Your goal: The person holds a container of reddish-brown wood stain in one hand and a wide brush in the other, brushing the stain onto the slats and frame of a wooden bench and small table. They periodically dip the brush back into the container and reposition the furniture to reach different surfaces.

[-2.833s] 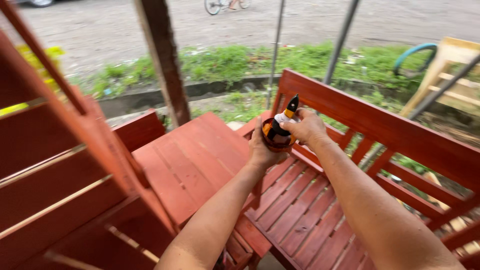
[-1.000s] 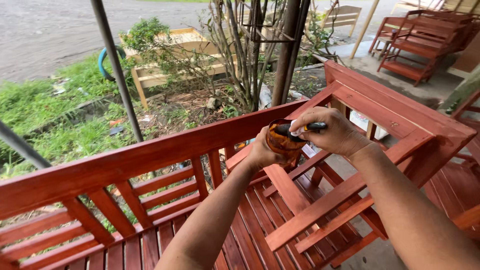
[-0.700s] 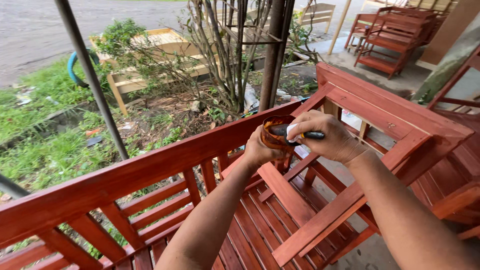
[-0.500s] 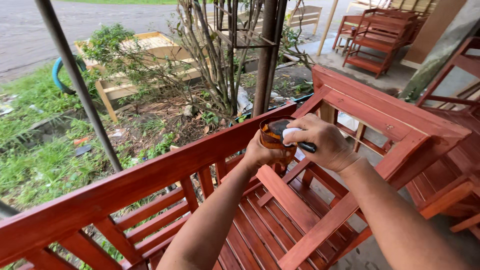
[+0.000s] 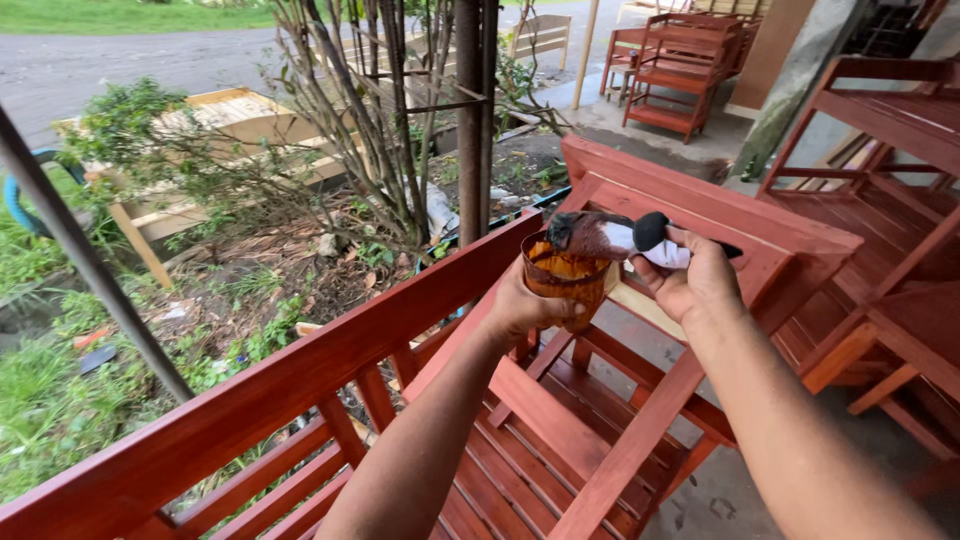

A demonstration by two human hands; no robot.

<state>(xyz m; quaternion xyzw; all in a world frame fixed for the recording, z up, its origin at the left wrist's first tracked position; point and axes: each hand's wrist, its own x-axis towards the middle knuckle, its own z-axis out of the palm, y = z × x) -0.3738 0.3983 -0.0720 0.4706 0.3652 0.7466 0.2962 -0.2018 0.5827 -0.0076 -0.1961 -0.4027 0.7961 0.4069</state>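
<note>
While the left hand [image 5: 522, 305] wraps a stained cup [image 5: 565, 282] upright above the red bench rail [image 5: 300, 375], the right hand [image 5: 695, 285] pinches a brush [image 5: 610, 236] lying level, bristles leftward over the rim.

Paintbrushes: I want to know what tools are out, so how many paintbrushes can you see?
1. The paintbrush is in the right hand, its bristles resting on the rim of the cup held by the left hand. Others may be out of view.
</note>
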